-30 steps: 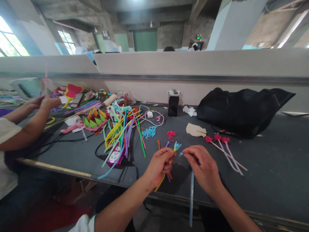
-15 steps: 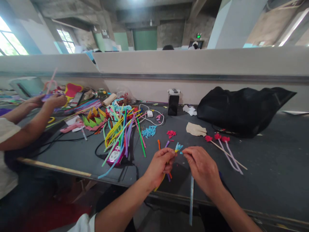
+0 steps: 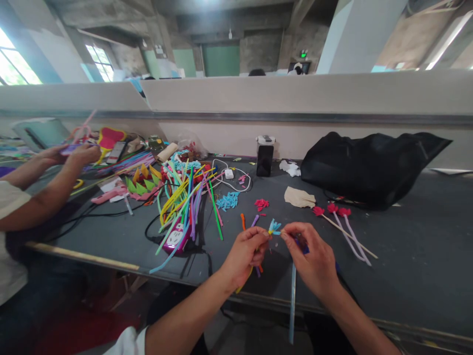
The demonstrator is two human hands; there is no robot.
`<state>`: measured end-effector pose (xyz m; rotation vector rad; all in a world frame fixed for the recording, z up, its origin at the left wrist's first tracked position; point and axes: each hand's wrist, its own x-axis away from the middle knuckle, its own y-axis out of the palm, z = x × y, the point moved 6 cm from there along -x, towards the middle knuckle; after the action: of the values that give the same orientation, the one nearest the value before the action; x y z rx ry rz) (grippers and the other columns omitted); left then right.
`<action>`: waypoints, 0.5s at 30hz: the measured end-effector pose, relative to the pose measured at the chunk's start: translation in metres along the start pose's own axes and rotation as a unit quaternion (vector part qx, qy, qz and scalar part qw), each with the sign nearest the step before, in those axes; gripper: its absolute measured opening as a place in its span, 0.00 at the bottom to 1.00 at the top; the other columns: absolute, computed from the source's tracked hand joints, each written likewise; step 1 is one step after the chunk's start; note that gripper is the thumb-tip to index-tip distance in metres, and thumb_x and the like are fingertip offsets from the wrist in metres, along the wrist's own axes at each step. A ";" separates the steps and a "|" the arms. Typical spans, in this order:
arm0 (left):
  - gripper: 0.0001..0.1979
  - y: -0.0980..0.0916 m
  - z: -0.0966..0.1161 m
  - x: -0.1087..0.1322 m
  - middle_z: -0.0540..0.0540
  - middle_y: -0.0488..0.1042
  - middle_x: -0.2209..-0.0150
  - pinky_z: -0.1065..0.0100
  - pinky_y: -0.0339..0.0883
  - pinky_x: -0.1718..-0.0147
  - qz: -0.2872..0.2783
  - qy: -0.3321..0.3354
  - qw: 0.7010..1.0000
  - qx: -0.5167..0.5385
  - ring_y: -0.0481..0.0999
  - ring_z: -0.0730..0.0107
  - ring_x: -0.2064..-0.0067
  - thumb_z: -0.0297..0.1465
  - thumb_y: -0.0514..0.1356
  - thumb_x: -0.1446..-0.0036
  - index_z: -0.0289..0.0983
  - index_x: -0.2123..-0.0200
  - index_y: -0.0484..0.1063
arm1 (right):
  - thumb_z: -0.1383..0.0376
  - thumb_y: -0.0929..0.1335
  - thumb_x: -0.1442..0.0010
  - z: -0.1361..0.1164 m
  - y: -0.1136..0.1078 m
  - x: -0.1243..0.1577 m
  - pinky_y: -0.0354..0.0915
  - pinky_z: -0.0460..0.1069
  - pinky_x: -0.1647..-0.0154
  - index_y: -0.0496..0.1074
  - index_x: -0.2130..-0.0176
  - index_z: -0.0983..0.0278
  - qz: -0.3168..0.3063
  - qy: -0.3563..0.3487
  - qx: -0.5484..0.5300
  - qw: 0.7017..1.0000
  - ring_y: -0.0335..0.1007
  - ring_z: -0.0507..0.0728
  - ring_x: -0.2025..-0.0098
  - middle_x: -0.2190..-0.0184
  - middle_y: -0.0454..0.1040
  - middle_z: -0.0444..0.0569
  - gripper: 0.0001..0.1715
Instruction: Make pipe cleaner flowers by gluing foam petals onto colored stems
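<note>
Near the table's front edge, my left hand [image 3: 248, 251] is closed on a small pipe-cleaner flower [image 3: 274, 227] with light blue petals and a yellow middle. A yellow stem [image 3: 244, 281] shows below that hand. My right hand [image 3: 310, 251] pinches a short light blue pipe-cleaner piece [image 3: 277, 233], its inner end touching the flower's side. Behind the right hand, part of a dark blue object [image 3: 305, 249] shows, mostly hidden. Below it a translucent stick [image 3: 292, 305] reaches past the table edge. Orange and purple pipe cleaners [image 3: 255, 220] lie partly under my left hand.
Piles of blue pieces [image 3: 228, 200] and red pieces [image 3: 261, 203] lie ahead. Left are bundled pipe cleaners [image 3: 181, 197] over a purple power strip [image 3: 175, 240]. Right lie red flowers [image 3: 331, 209] and a black bag [image 3: 369, 167]. Another person's hands [image 3: 79, 154] work at far left.
My right hand has turned slightly, and its blue piece has moved left from a small gap to touch the flower. My left hand stays in place.
</note>
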<state>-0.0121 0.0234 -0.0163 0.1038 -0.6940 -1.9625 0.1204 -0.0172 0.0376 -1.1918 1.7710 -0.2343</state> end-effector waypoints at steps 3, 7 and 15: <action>0.10 0.000 -0.001 0.000 0.57 0.58 0.82 0.74 0.33 0.85 0.001 -0.006 1.000 -0.001 0.46 0.86 0.85 0.34 0.63 0.49 0.34 0.71 0.67 | 0.63 0.63 0.37 -0.001 0.001 0.000 0.64 0.47 0.65 0.67 0.64 0.60 -0.006 -0.014 0.007 1.000 0.69 0.53 0.69 0.69 0.72 0.45 0.04; 0.09 0.000 -0.001 0.000 0.57 0.58 0.82 0.74 0.33 0.85 0.001 -0.005 1.000 -0.003 0.46 0.86 0.85 0.34 0.63 0.49 0.35 0.71 0.67 | 0.65 0.62 0.37 -0.002 0.001 0.000 0.64 0.47 0.65 0.66 0.64 0.60 -0.004 -0.031 0.003 0.999 0.69 0.53 0.68 0.70 0.72 0.45 0.04; 0.09 0.002 -0.004 0.000 0.58 0.57 0.83 0.75 0.33 0.85 -0.010 -0.006 1.000 -0.001 0.46 0.86 0.84 0.33 0.63 0.49 0.34 0.70 0.67 | 0.68 0.63 0.38 -0.005 0.000 -0.001 0.63 0.47 0.66 0.64 0.65 0.60 0.015 -0.056 0.013 0.998 0.69 0.53 0.68 0.70 0.72 0.44 0.02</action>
<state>-0.0087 0.0212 -0.0183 0.0979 -0.7000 -1.9844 0.1167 -0.0176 0.0404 -1.1366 1.6826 -0.1701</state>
